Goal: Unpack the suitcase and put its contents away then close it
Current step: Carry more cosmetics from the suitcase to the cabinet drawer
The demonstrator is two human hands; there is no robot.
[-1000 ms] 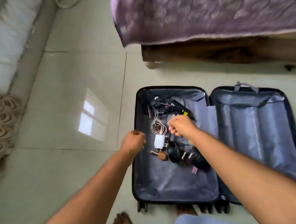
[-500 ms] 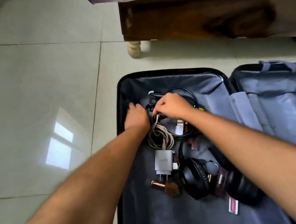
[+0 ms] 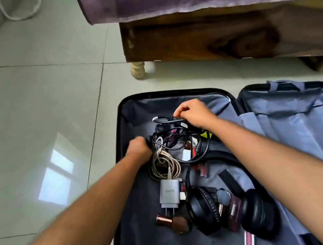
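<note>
the suitcase (image 3: 120, 115) lies open on the floor by the bed, and i've barely begun: its left half is full. my right hand (image 3: 193, 114) pinches a black cable (image 3: 163, 120) at the far end; my left hand (image 3: 138, 148) is curled into the tangle, on what i cannot tell. the white charger (image 3: 169, 193), black headphones (image 3: 229, 206), cosmetics bottle (image 3: 172, 222) wait. right half looks empty.
</note>
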